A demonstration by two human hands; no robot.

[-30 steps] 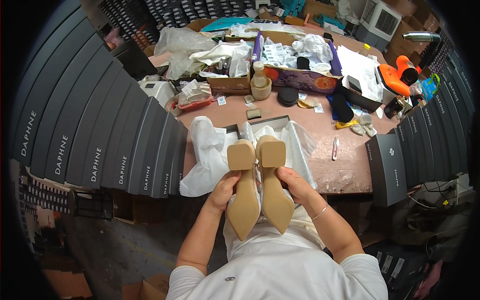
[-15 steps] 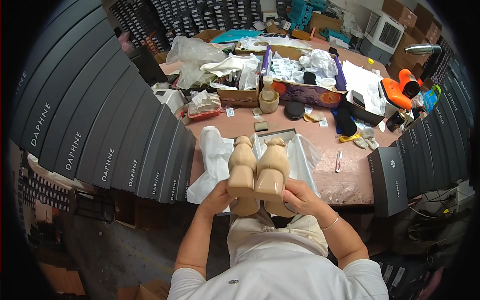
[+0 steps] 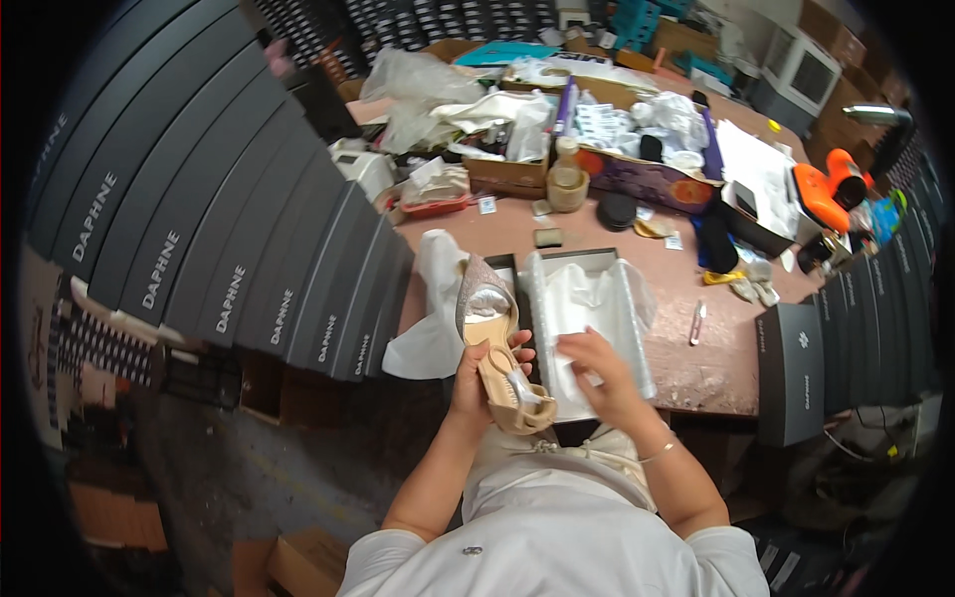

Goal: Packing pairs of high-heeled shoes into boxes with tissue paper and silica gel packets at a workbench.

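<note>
A: Holding what, and where?

B: Gripping 1 shoe [image 3: 495, 333] around its midsection with the left hand [image 3: 476, 383], just left of the open box [image 3: 602, 261], with toe toward the far side of the table [image 3: 721, 368] and insole upward. Hovering over the box's near part with the right hand [image 3: 604, 378], fingers loosely bent, apparently grasping nothing.

A: Risking what from here?

B: Possibly dropping the shoe, through supporting its weight with 1 hand only. Possibly scuffing the sparkling toe against the box rim, through swinging sideways too low. Possibly creasing the lining paper [image 3: 572, 289], through brushing it with the right fingers.

A: Differing how from 0.5 s ago?

B: No longer grasping 2 shoes, heels foremost, between both hands. Now showing only 1, inside upward, in the left hand alone. Not revealing the 2nd; unable to tell its place. Exposing more of the box's interior.
</note>
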